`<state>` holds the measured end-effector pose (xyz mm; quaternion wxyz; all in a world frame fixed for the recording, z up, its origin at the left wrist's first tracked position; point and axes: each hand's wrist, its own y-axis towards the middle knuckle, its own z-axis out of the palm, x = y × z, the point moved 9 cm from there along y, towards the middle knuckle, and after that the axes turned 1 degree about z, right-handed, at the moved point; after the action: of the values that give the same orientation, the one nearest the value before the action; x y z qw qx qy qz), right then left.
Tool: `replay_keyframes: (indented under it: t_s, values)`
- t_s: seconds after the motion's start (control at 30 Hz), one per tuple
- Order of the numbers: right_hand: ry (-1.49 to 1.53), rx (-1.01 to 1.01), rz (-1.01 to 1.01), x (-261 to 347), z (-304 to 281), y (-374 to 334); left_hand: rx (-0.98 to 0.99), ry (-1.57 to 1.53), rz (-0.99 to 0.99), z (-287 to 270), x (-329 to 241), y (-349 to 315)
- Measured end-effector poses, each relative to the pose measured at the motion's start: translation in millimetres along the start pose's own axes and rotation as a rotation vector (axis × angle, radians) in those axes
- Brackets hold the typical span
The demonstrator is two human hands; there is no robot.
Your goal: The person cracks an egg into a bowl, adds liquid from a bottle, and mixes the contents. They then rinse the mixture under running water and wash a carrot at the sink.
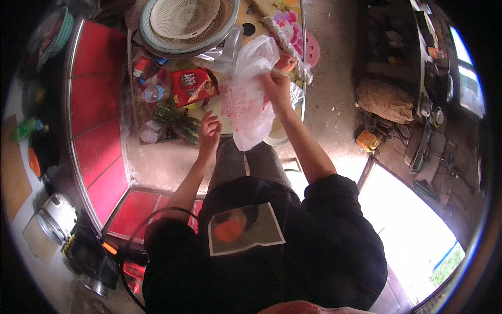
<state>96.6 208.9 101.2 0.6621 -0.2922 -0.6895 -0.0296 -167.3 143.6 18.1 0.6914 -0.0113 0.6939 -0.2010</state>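
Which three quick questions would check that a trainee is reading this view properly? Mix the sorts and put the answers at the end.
1. True or false: the fingers of the right hand grip the bag.
2. Multiple choice: what is the main colour of the packet?
A) green
B) red
C) blue
3. Fill in the gap: in the picture, the packet lies to the ____ of the bag.

Key: 1. True. 2. B. 3. Left.
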Motion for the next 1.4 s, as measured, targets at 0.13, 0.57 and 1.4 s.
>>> replay_keyframes:
  t_s: [0.13, 0.57, 1.4]
  values:
    - [0.05, -0.044, 0.011, 62, -38, 7, -0.035, 0.14, -0.053, -31, 5, -14]
    - [-0.03, -0.183, -0.438, 147, -90, 195, -0.138, 0.193, 0.02, -82, 6, -52]
    - [0.0, 0.083, -0.636, 85, 7, 346, -0.226, 0.396, -0.103, -91, 44, -86]
